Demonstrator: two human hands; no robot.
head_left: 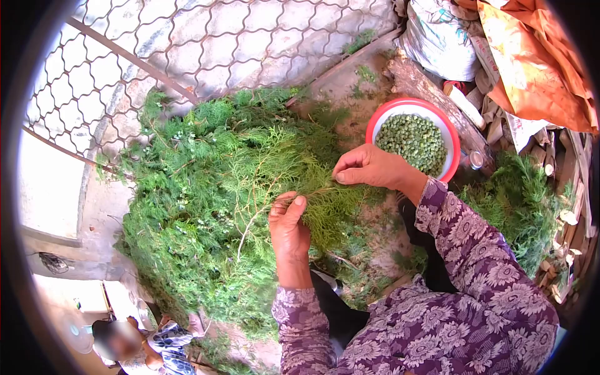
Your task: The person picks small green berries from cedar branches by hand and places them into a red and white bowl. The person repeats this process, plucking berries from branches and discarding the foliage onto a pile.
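My left hand [290, 231] is closed on a cut evergreen branch [249, 226], thumb and fingers around its pale stem. The branch has flat, feathery green sprays and lies over a large heap of similar cuttings [187, 219]. My right hand [378, 167] is pinched at the branch's right side, thumb against fingers; what sits between the fingertips is too small to make out. Just behind my right hand stands a red-rimmed white basin [375, 119] holding many small round green cones or berries [412, 139].
A wavy wire mesh panel [250, 37] borders the heap at the far side. Split firewood [581, 181], a white sack [440, 44] and an orange cloth or sack [537, 62] are at the right. More green cuttings [515, 203] lie there. Another person [147, 350] sits at lower left.
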